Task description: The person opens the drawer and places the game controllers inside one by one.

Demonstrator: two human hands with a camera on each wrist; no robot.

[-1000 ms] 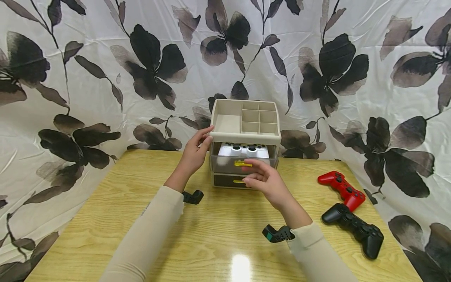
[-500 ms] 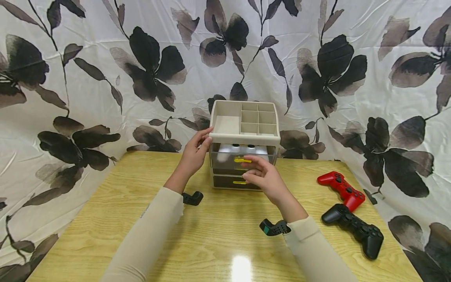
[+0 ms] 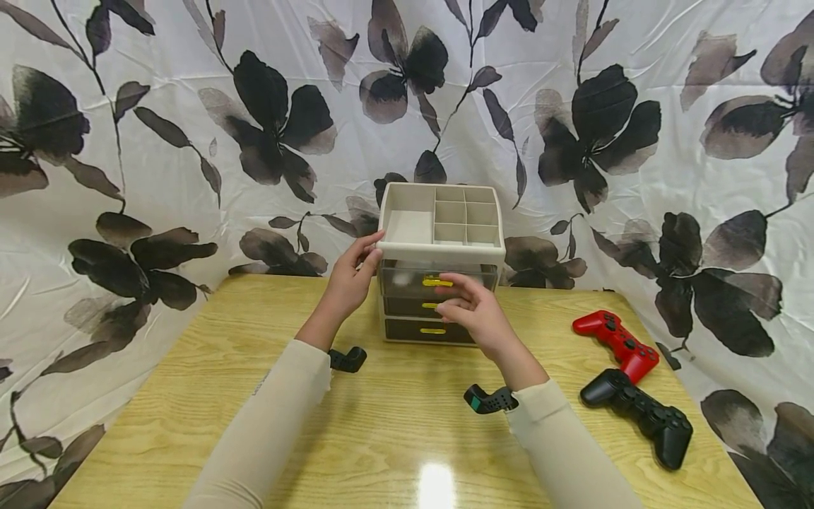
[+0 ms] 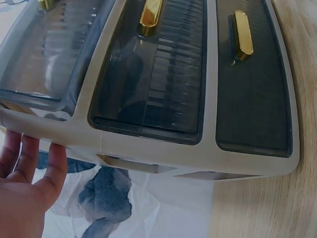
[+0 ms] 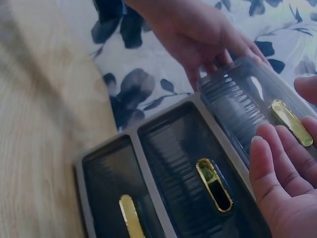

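Note:
A cream drawer cabinet [image 3: 440,251] with dark see-through drawers stands at the table's back. Its top drawer [image 4: 54,59] sticks out slightly from the frame in the left wrist view; a blurred whitish shape shows through its front. My left hand [image 3: 346,281] rests its fingers and thumb against the cabinet's upper left corner. Held before the top drawer, my right hand [image 3: 478,311] has its fingertips at the gold-yellow handle [image 3: 437,281], thumb apart and lower. The two lower drawers, with a middle handle [image 5: 214,186] and a bottom handle [image 3: 433,331], sit flush.
Divided compartments [image 3: 467,212] form the cabinet's top. On the right of the wooden table [image 3: 381,438] lie a red game controller [image 3: 617,341] and a black game controller [image 3: 638,413], touching each other. A floral cloth [image 3: 267,141] hangs behind.
The top drawer has slid back into the cabinet, and the white game controller inside went under the cabinet's top. My right hand moved forward with it. The left hand stayed at the corner.

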